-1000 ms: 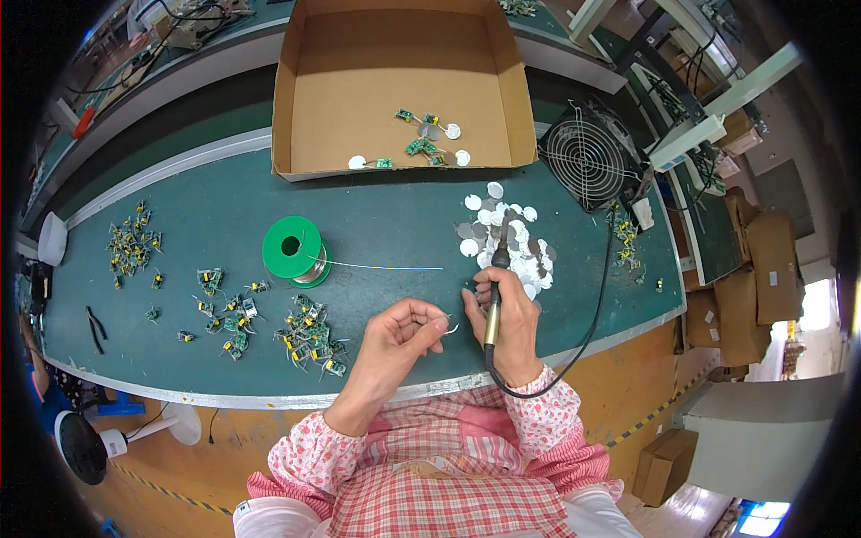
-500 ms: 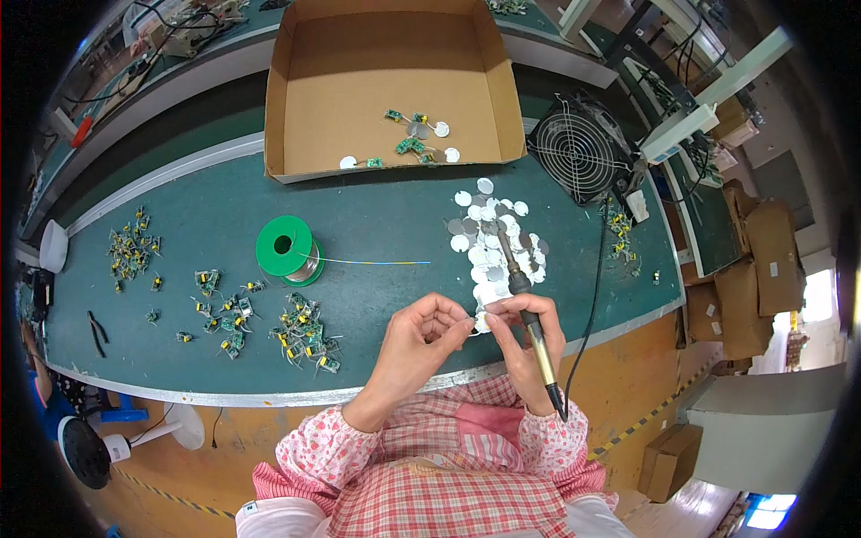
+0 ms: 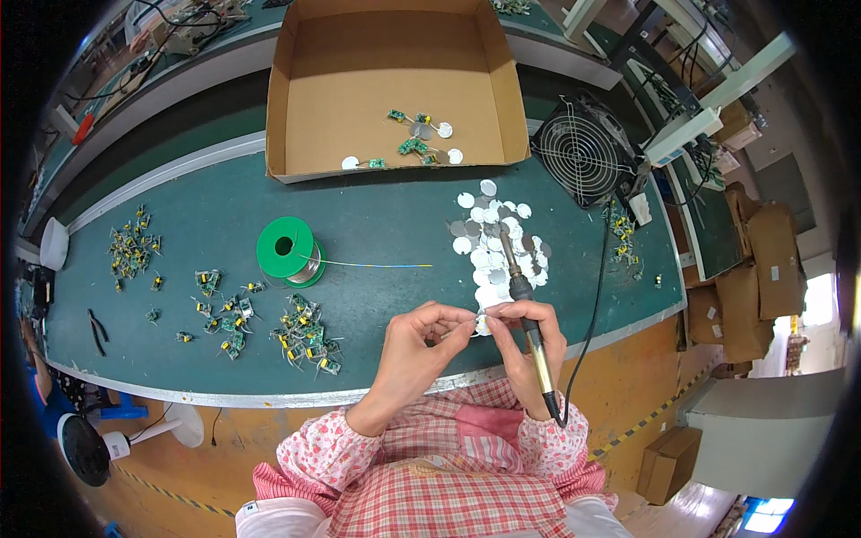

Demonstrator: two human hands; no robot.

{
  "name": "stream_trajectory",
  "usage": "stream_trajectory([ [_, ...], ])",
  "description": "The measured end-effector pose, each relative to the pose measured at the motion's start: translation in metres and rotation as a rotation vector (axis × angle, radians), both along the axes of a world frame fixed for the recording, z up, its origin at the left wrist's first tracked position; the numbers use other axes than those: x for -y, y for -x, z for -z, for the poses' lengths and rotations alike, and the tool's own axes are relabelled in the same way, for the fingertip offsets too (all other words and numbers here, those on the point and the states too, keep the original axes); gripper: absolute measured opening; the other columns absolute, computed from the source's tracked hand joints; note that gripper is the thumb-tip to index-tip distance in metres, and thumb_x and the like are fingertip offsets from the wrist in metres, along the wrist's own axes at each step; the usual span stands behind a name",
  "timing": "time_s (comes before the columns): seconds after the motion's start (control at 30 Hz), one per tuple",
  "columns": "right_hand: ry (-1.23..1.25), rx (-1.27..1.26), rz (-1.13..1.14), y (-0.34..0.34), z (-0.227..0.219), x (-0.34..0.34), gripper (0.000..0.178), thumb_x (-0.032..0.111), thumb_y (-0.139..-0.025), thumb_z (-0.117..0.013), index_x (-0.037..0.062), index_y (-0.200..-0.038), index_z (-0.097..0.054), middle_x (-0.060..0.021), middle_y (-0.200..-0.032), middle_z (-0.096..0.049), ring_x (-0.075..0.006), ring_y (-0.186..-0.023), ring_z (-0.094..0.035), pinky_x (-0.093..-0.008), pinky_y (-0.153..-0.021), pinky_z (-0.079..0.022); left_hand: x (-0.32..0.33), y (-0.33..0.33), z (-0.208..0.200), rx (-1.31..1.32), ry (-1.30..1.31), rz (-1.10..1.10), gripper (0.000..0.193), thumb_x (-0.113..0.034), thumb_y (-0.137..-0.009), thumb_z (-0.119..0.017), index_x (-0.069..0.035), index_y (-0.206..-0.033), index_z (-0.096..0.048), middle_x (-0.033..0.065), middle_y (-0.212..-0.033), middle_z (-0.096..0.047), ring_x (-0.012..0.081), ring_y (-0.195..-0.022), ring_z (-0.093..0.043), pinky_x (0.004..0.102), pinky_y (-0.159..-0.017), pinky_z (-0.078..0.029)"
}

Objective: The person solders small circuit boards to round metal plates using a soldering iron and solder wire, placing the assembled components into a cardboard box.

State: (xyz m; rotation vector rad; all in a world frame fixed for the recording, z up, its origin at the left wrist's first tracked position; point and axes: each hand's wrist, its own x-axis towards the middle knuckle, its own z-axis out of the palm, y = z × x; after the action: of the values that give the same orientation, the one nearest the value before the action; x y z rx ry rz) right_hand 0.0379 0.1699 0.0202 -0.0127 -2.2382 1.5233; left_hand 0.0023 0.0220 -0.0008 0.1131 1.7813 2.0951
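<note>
My left hand point(image 3: 414, 348) is closed in a pinch, its fingertips meeting those of my right hand just above the near edge of the bench. What the left fingers hold is too small and covered to make out. My right hand point(image 3: 531, 341) keeps a soldering iron point(image 3: 542, 360) across its fingers, the tip pointing away over a heap of round white and grey discs point(image 3: 491, 278). Between the two hands shows a small white piece point(image 3: 482, 325), apparently a disc, at the right thumb and forefinger. The iron's black cable point(image 3: 594, 314) runs off behind the right hand.
A green solder spool point(image 3: 285, 253) stands left of centre, its wire end sticking out rightward. Several heaps of small circuit boards point(image 3: 307, 334) lie leftward, with pliers point(image 3: 97, 332) beyond. At the back are an open cardboard box point(image 3: 395, 72) holding wired boards and a black fan point(image 3: 583, 151).
Both hands stay nearly in place, fingertips together. The left fingers have shifted slightly, and the soldering iron remains in the right hand.
</note>
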Motion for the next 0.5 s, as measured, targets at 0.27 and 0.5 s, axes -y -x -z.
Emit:
stream_trajectory([
  [0.27, -0.072, -0.025, -0.021, 0.0021, 0.0, 0.0004, 0.018, -0.004, -0.081, -0.067, 0.0028, -0.096, -0.058, -0.009, -0.088, -0.068, -0.0141, -0.077, -0.065, -0.0253, -0.068, -0.052, 0.001, -0.0004, 0.0024, 0.15, -0.141, -0.019, 0.013, -0.009, -0.085, -0.067, -0.001, -0.094, -0.069, 0.0019, -0.081, -0.067, 0.004, -0.071, -0.059, 0.0185, -0.062, -0.044],
  [0.5, -0.305, -0.152, 0.024, 0.0085, -0.0044, -0.0022, 0.025, -0.008, -0.078, -0.067, 0.0033, -0.1, -0.063, -0.011, -0.085, -0.065, -0.0204, -0.068, -0.061, -0.0297, -0.062, -0.047, 0.0014, 0.0046, -0.0018, 0.205, -0.19, -0.053, 0.015, -0.011, -0.087, -0.066, 0.002, -0.095, -0.067, 0.0, -0.078, -0.065, 0.0023, -0.067, -0.054, 0.0169, -0.061, -0.042],
])
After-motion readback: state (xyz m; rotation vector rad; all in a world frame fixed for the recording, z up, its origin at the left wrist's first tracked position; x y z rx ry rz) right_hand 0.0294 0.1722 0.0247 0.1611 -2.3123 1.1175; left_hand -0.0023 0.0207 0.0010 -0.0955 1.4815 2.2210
